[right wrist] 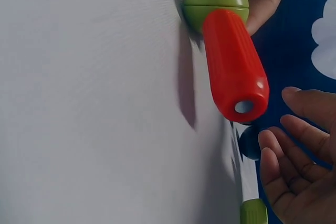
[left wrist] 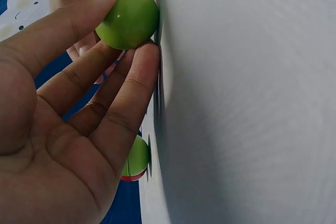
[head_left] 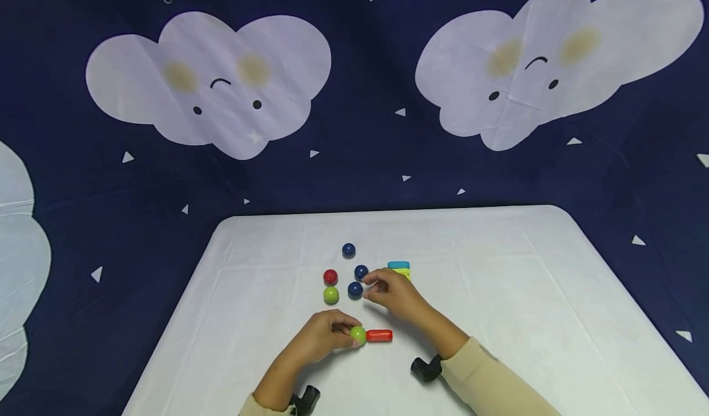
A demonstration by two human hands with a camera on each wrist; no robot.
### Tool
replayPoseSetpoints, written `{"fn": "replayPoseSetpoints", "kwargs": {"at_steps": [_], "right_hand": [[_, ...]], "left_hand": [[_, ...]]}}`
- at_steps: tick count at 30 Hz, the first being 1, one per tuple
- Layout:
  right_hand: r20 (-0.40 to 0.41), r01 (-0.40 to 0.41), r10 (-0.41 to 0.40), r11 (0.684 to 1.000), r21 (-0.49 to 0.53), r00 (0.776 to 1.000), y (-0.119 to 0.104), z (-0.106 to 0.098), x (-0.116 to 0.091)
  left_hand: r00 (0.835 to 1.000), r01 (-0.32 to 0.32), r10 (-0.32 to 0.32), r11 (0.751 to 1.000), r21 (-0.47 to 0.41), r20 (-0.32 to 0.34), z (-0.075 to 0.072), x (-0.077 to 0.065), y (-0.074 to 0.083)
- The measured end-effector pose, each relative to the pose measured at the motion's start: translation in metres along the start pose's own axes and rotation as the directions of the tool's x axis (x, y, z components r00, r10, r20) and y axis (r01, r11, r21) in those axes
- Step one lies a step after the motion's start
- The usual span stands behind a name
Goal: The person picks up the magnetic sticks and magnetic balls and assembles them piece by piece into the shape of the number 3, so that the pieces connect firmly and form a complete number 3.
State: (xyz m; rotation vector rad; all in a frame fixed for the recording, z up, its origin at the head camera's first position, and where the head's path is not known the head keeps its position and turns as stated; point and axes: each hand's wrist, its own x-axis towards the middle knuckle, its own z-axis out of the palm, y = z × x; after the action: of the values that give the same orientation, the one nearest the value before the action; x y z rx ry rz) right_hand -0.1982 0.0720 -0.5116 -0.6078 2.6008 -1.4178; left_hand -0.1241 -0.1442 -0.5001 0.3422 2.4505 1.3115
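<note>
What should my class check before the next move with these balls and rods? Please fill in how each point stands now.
1. Left hand holds the green ball: ok, thumb and fingers pinch it.
2. Red rod meets that ball: ok, one end is against it.
3. Joint between them is firm: cannot tell from stills.
4. Rod's other end is free: ok, it shows bare in the right wrist view.
5. Right hand has picked up a blue ball: not ok, its fingers are near two but hold neither.
6. Yellow rod is in full view from the head: not ok, the right hand partly hides it.
</note>
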Motion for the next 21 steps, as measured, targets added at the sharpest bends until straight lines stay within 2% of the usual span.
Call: {"fn": "replayPoseSetpoints", "kwargs": {"at_steps": [13,21], "right_hand": [[0.011,0.011,-0.011,1.0,-0.014,1.0,0.001,0.008,0.01],[0.016,-0.011,0.012,0.999,-0.033,1.0,0.0,0.013,0.014]], "left_hand": [[1.0,-0.003,0.003,1.0,-0.028,0.009,0.0,0.001,-0.005],[1.0,0.001,-0.001,0.999,-0.041,0.009,-0.001,0.001,-0.005]]}}
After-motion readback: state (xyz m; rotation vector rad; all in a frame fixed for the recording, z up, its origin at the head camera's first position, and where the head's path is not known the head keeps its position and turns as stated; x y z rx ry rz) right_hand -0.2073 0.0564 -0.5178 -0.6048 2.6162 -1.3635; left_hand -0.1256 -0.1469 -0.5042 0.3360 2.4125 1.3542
